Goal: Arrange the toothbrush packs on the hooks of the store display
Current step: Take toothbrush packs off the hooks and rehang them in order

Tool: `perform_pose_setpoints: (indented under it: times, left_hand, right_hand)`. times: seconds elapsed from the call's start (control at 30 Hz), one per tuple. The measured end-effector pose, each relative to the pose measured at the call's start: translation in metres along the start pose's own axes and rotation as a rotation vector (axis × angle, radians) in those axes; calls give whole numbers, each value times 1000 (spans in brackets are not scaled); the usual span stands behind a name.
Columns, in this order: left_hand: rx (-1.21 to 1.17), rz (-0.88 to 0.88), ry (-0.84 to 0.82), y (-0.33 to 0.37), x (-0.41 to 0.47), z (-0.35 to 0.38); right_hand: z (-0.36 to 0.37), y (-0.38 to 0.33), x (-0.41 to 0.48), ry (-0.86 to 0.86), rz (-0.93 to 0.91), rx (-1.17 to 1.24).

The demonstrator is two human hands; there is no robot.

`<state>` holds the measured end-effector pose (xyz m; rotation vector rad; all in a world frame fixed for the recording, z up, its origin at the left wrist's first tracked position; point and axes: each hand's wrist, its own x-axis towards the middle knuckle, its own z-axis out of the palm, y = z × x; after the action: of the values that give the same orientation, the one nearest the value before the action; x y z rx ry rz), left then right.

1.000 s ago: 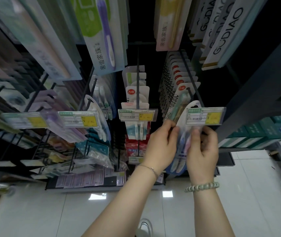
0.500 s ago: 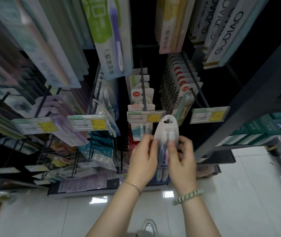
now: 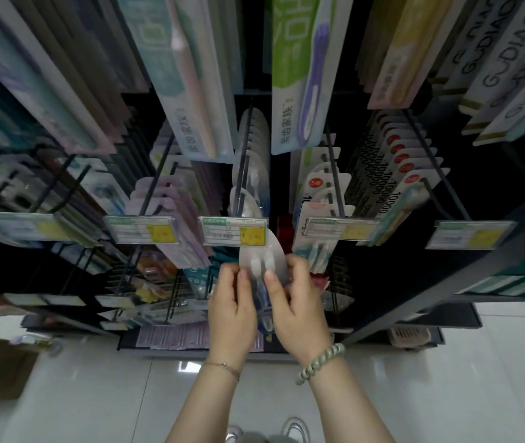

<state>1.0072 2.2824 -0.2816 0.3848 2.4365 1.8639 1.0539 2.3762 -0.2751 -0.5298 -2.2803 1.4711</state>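
Holds the toothbrush pack (image 3: 262, 266) pinched by both edges, with the left hand (image 3: 234, 310) on its left side and the right hand (image 3: 296, 310) on its right, fingers curled, level with each other. Stands its long axis upright, rounded top end straight above the hands, partly behind the price tag (image 3: 234, 235) at the tip of the centre hook (image 3: 242, 155). Probably calls for lifting the hang hole, hidden by the tag, onto that tip, then sliding back toward the hanging packs (image 3: 251, 187).
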Motion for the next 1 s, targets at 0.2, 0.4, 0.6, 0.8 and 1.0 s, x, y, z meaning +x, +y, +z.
perform_pose_setpoints:
  times: [0.2, 0.4, 0.6, 0.8, 1.0]
  left_hand:
    - [-69, -48, 45, 6, 9, -14]
    - [-130, -157, 93, 5, 20, -20]
    - [-121, -165, 83, 6, 28, -21]
    - [-152, -167, 78, 11, 22, -18]
    - [-115, -164, 87, 13, 30, -18]
  right_hand:
    - [12, -12, 10, -3, -16, -56]
    - [20, -20, 19, -12, -8, -41]
    - [28, -18, 18, 35, 10, -9]
    - [24, -16, 17, 118, 4, -36]
    - [20, -26, 25, 96, 79, -23]
